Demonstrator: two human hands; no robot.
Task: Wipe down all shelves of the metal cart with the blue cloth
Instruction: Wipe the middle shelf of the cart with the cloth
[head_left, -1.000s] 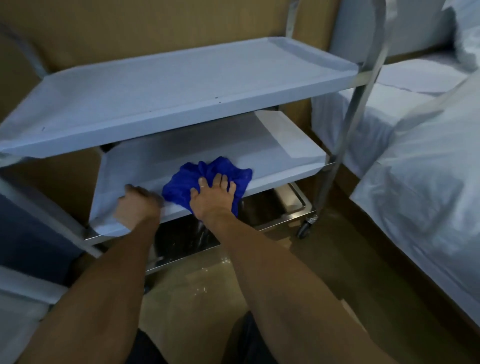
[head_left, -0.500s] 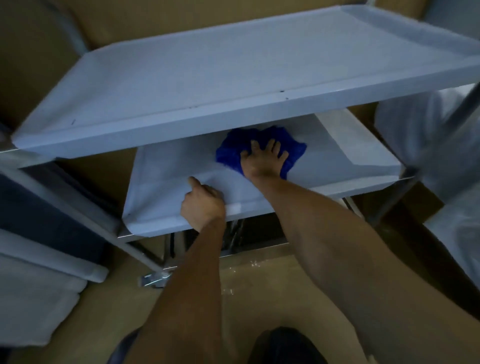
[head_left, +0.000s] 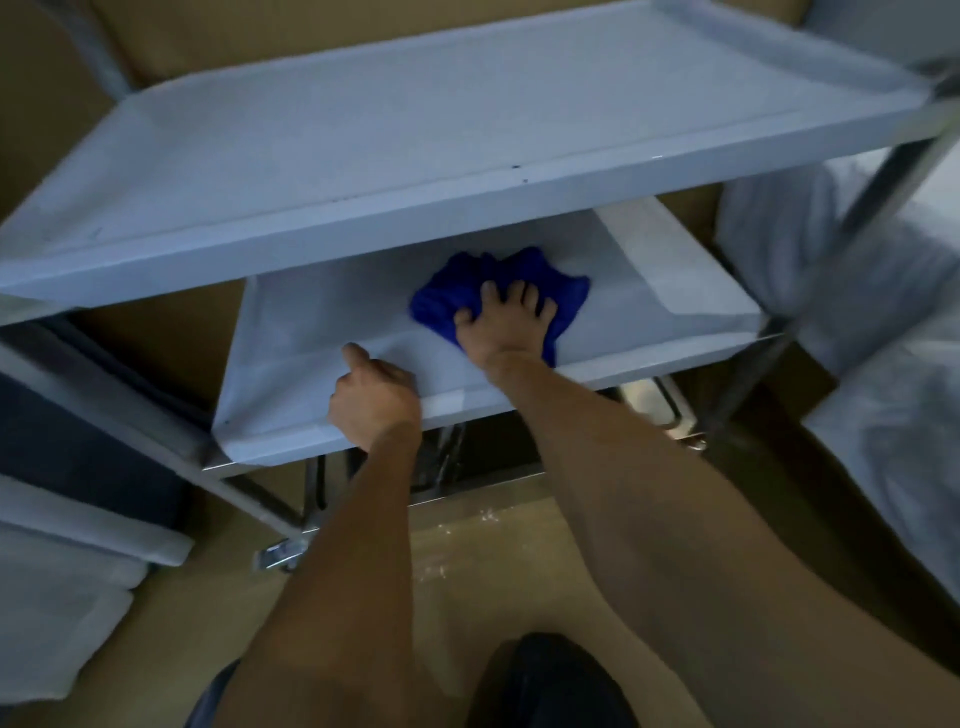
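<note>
The metal cart has three shelves: a top shelf (head_left: 415, 135), a middle shelf (head_left: 322, 332) and a bottom shelf (head_left: 483, 467) mostly hidden in shadow. A crumpled blue cloth (head_left: 467, 283) lies on the middle shelf, right of centre. My right hand (head_left: 506, 327) presses down on the cloth with spread fingers. My left hand (head_left: 371, 400) grips the front rim of the middle shelf, thumb on top, fingers curled under the edge.
White bedding (head_left: 883, 415) lies close on the right, beside the cart's right post (head_left: 878, 171). Folded white linen (head_left: 62, 587) is stacked at the lower left. A caster wheel (head_left: 280, 556) stands on the brown floor. A cardboard-coloured wall runs behind the cart.
The cloth and my right hand have slid from the shelf's front edge deeper onto the shelf. My left hand stayed gripped on the front rim. The view moved closer and higher over the cart.
</note>
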